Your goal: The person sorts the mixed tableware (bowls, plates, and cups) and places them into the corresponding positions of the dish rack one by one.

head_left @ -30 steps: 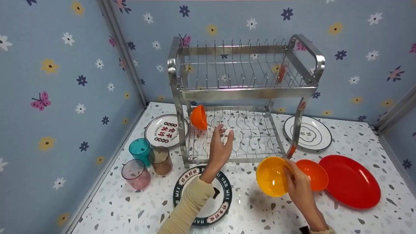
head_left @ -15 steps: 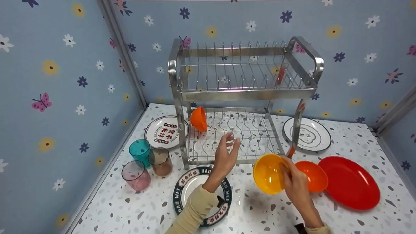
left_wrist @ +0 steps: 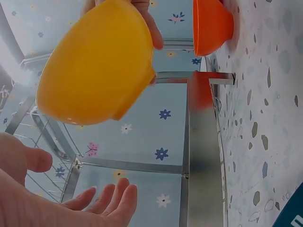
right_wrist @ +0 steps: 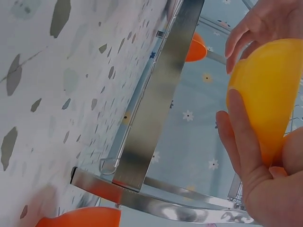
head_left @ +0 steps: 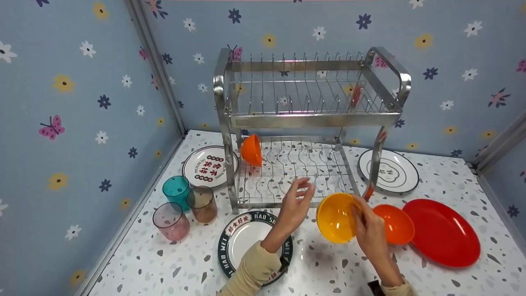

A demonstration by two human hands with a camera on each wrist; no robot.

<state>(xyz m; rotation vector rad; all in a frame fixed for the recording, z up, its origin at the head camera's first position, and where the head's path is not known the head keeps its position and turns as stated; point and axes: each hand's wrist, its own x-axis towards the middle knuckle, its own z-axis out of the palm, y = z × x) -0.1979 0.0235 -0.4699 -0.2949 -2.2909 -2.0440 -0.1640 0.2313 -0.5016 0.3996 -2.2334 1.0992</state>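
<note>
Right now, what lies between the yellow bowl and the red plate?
Across the head view from yellow bowl to red plate: the right hand, then an orange bowl.

At the head view's centre, the rack (head_left: 314, 120) gives a way in from the front to its lower tier (head_left: 263, 204), where an orange bowl (head_left: 252, 150) blocks the left end; the upper tier (head_left: 304, 65) roofs it. The left hand (head_left: 296, 205) and yellow bowl (head_left: 336, 218) stand before that opening. Three cups (head_left: 201, 206) obstruct centre left, a red plate (head_left: 443, 233) lower right.
</note>
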